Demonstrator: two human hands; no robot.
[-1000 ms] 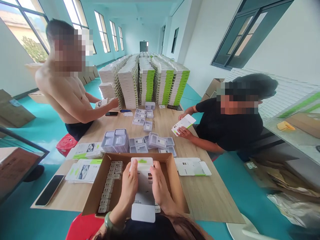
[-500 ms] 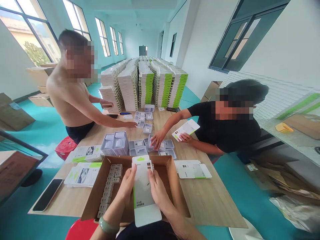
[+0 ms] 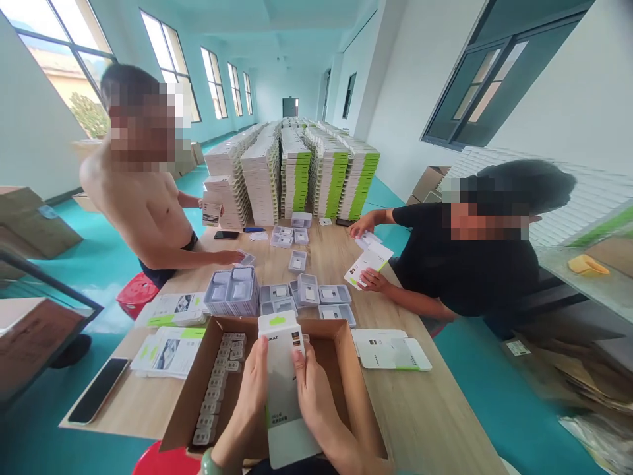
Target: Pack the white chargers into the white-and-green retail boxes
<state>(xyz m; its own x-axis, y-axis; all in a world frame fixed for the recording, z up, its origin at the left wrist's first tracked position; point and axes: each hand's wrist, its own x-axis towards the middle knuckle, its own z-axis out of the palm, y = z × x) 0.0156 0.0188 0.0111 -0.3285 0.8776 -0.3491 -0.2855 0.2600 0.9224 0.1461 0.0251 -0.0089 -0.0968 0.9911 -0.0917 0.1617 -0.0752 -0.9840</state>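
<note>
As I watched, left hand [image 3: 253, 389]: fingers closed on a white package [image 3: 283, 389].
Right hand [image 3: 316, 406]: fingers closed too, above a cardboard box [image 3: 355, 389].

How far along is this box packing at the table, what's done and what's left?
Looks done: the long stacks of white-and-green boxes down the hall. In hand: the left hand and right hand grip a white retail box over an open cardboard box. Left: rows of small white units inside it, and grey plastic trays on the wooden table.
</note>
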